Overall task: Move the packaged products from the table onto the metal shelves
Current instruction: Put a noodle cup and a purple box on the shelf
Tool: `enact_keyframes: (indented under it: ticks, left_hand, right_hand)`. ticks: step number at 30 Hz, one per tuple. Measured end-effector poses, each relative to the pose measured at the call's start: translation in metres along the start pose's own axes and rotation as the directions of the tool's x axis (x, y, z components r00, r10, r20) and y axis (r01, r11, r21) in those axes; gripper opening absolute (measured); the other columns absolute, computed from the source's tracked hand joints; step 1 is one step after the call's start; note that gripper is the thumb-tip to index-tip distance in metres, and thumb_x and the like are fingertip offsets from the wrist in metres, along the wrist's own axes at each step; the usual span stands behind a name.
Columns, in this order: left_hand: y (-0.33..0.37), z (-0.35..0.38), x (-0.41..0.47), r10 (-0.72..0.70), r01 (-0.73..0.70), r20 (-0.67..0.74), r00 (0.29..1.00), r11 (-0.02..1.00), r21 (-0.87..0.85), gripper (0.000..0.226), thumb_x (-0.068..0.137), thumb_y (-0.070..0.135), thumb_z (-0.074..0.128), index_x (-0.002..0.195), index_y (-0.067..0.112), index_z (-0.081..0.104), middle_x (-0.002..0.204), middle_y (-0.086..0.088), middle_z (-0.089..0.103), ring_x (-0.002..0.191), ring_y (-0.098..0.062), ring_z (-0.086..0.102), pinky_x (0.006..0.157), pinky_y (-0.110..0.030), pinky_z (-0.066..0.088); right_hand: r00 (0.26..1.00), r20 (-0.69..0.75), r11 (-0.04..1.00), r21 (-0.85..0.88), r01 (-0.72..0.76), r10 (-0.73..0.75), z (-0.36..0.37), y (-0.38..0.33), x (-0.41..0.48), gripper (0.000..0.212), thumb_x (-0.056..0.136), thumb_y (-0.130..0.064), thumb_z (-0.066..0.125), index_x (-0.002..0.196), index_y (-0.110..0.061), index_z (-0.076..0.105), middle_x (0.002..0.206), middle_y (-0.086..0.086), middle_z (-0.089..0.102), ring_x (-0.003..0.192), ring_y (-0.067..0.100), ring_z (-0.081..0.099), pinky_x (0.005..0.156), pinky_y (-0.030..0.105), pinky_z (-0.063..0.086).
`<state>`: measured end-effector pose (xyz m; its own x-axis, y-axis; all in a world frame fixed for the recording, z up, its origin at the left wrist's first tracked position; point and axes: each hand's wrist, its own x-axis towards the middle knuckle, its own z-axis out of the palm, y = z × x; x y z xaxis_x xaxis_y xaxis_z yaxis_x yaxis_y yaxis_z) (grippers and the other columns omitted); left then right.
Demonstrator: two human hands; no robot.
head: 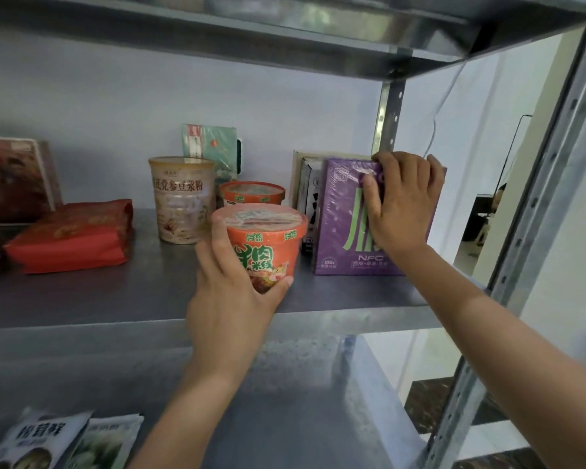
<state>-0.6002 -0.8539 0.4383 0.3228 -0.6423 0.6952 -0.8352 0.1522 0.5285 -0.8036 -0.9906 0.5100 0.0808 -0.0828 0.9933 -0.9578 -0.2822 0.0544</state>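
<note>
An orange noodle cup (268, 245) with a film lid stands near the front of the metal shelf (335, 313). My left hand (230, 292) grips its lower side, thumb at the right. To the right a purple box (345, 225) stands upright on the same shelf. My right hand (403, 201) holds its top right corner, fingers curled over the top edge and thumb on the front face. Behind the purple box stand a dark box (310, 198) and a pale flat box (298, 164).
Further back on the shelf are a second orange cup (252, 192), a beige canister (183, 198), a teal packet (210, 143), a red bag (71, 235) and a red box (14, 177). Two pouches (61, 441) lie on the lower shelf. Perforated uprights (535, 231) frame the right side.
</note>
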Motion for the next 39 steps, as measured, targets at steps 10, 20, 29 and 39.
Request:
enact_keyframes:
  ticks: [10, 20, 29, 39]
  left_hand:
    - [0.005, 0.004, 0.0, -0.009, 0.009, 0.002, 1.0, 1.0, 0.03, 0.113, 0.063, 0.054, 0.08, 0.142, 0.026, 0.004, 0.14, -0.011, 0.03, 0.115, -0.037, 0.054, 0.068, -0.045, 0.052]
    - [0.01, 0.008, 0.001, -0.007, 0.007, 0.005, 1.0, 0.999, 0.041, 0.11, 0.063, 0.053, 0.08, 0.141, 0.027, 0.006, 0.139, -0.013, 0.032, 0.111, -0.038, 0.057, 0.066, -0.045, 0.052]
    - [0.013, 0.011, 0.002, -0.009, 0.009, -0.003, 1.0, 0.998, 0.059, 0.108, 0.062, 0.053, 0.08, 0.139, 0.03, 0.008, 0.14, -0.012, 0.032, 0.11, -0.038, 0.058, 0.066, -0.043, 0.052]
    - [0.016, 0.006, -0.003, -0.016, 0.021, 0.051, 0.999, 0.996, -0.085, 0.112, 0.06, 0.049, 0.083, 0.143, 0.027, 0.01, 0.148, 0.0, 0.028, 0.118, -0.025, 0.053, 0.074, -0.03, 0.042]
  right_hand:
    - [1.0, 0.011, 0.999, -0.043, -0.019, 0.019, 0.016, 0.005, 0.001, 0.04, 0.1, -0.041, 0.032, 0.113, -0.013, 0.058, 0.109, 0.007, 0.058, 0.103, 0.027, 0.051, 0.106, 0.043, 0.028]
    - [0.997, -0.076, 0.998, -0.065, -0.024, 0.019, 0.02, 0.003, -0.001, 0.039, 0.1, -0.04, 0.034, 0.107, -0.012, 0.06, 0.101, 0.007, 0.059, 0.096, 0.027, 0.05, 0.103, 0.042, 0.03]
    - [0.997, -0.073, 0.998, -0.062, -0.033, 0.029, 0.028, -0.005, 0.002, 0.039, 0.099, -0.038, 0.035, 0.107, -0.011, 0.062, 0.1, 0.008, 0.061, 0.095, 0.028, 0.054, 0.101, 0.045, 0.036]
    - [1.0, 0.013, 0.968, 0.251, 0.015, -0.019, 0.011, 0.003, 0.002, 0.035, 0.1, -0.029, 0.042, 0.124, -0.011, 0.059, 0.119, 0.005, 0.061, 0.113, 0.024, 0.052, 0.11, 0.042, 0.026]
